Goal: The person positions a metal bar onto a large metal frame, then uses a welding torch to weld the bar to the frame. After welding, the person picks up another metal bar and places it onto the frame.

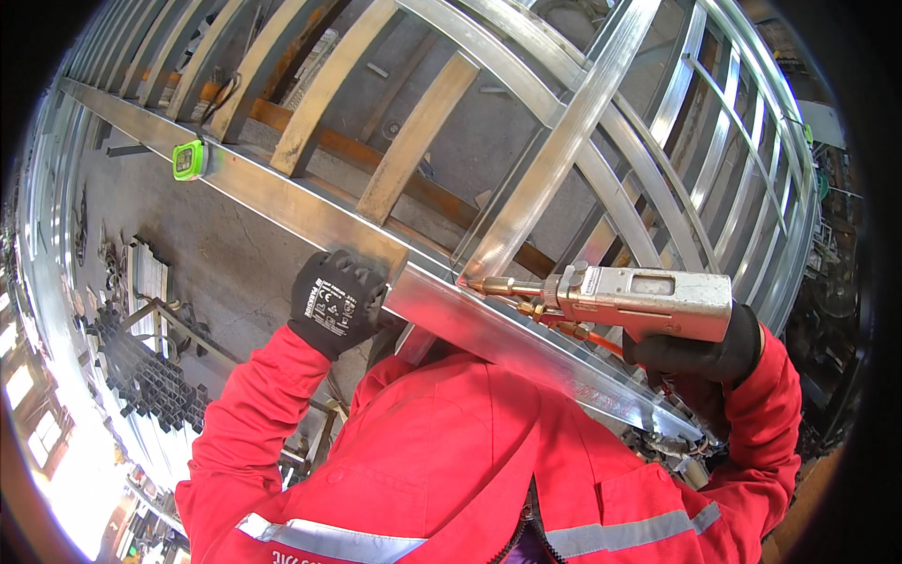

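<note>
My right hand (694,356), in a black glove, grips a handheld laser welding gun (648,299) by its handle. The gun's copper-coloured nozzle (504,285) points left, its tip at the joint where a diagonal metal bar (557,162) meets the front rail. My left hand (338,303), gloved in black too, has its fingers curled over the edge of the front metal rail (296,201), left of the nozzle. Close by, a brownish stretch of that rail meets a shinier metal length (479,324). The thumb is mostly hidden.
A green tape measure (188,161) sits on the rail to the left. Curved metal slats (331,84) form a large frame ahead. An orange-red hose (606,344) runs from the gun. Stacked square tubes (151,374) lie at the lower left.
</note>
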### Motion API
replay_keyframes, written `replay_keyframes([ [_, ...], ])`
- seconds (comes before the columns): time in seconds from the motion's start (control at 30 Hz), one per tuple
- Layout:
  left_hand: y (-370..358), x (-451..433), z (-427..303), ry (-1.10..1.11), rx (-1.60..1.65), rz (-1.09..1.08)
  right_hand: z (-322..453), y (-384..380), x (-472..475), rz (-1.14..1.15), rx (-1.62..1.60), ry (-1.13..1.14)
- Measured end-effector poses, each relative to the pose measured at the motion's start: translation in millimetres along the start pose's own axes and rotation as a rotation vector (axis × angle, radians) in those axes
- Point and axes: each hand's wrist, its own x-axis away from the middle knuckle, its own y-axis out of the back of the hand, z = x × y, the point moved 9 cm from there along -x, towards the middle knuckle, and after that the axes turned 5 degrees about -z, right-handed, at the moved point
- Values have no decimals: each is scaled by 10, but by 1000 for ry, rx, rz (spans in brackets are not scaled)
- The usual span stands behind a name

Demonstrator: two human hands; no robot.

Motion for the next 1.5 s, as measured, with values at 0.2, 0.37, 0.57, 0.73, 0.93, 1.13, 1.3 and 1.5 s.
replay_keyframes([
  [0.2,-2,15,-9,-20,-2,-17,58,-32,2,8,-65,24],
  [0.37,-52,28,13,-19,-15,17,48,-49,23,-13,-108,-17],
  [0.57,-1,3,-7,-7,-1,20,48,-45,-22,7,-56,9],
  [0.73,45,-4,-18,-13,19,-10,110,-53,-44,-25,-61,65],
  [0.93,-11,15,5,-6,15,-14,43,-22,-12,-21,-84,59],
  [1.13,58,10,-40,-18,99,-57,146,-73,-35,24,-51,83],
  [1.3,153,-184,-71,-54,160,-41,125,-50,-16,-22,-43,122],
  [1.5,216,-165,-103,-69,170,-52,81,-48,-25,5,-34,39],
])
